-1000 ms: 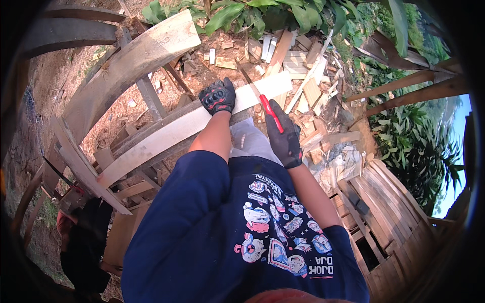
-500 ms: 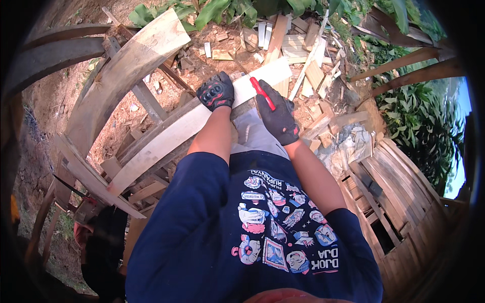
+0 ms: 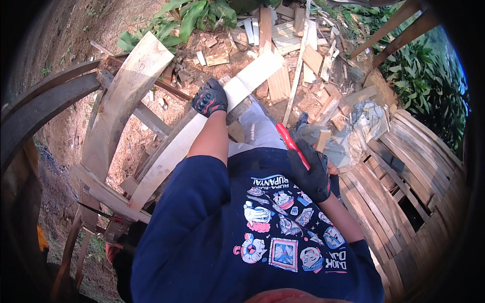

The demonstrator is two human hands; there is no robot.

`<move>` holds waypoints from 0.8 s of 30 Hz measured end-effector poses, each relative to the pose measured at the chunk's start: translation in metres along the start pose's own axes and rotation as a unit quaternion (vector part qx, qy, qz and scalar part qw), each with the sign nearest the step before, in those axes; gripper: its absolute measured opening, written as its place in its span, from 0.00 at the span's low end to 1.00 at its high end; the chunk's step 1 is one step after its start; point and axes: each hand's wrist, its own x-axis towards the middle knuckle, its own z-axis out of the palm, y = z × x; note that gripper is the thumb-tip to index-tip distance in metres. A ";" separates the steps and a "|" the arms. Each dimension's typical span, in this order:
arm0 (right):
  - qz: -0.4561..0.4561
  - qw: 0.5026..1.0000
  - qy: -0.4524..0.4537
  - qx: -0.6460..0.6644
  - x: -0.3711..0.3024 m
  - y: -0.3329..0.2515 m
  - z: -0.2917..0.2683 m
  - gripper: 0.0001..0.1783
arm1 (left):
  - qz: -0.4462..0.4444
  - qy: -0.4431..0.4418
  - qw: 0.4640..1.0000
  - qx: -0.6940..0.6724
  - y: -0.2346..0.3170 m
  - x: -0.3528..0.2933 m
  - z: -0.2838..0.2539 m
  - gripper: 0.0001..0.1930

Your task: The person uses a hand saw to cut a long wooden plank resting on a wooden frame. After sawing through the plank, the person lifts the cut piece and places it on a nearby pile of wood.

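Pale board (image 3: 174,151) in front, alongside darker beam (image 3: 177,132), long axis lower L to upper R, line across nr upper R end; L forearm (image 3: 211,136) hides part. L hand (image 3: 209,98) curled on board, can't tell if gripping. R hand (image 3: 310,175) clasps red-handled tool (image 3: 292,144), handle aimed upper L, far end unclear. Shirt (image 3: 202,232) lettering upside down.

Beyond the board (image 3: 240,90) lie offcuts (image 3: 312,59) (plants (image 3: 414,81) to their right); nearer, on the right, planks (image 3: 376,214).
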 end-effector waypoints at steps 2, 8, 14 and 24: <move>0.057 0.998 -0.018 0.016 0.013 -0.002 0.011 0.26 | 0.000 0.000 1.000 0.000 0.003 0.001 0.001 0.38; 0.045 0.993 0.030 0.106 0.087 0.043 0.072 0.24 | 0.009 0.020 1.000 0.016 0.006 -0.002 0.002 0.36; 0.109 0.987 -0.011 0.118 0.130 0.067 0.036 0.23 | -0.005 0.025 0.999 0.021 0.006 0.008 0.006 0.36; 0.003 0.997 0.053 0.060 0.125 0.046 0.057 0.20 | 0.108 0.065 0.992 -0.002 -0.004 -0.015 -0.011 0.31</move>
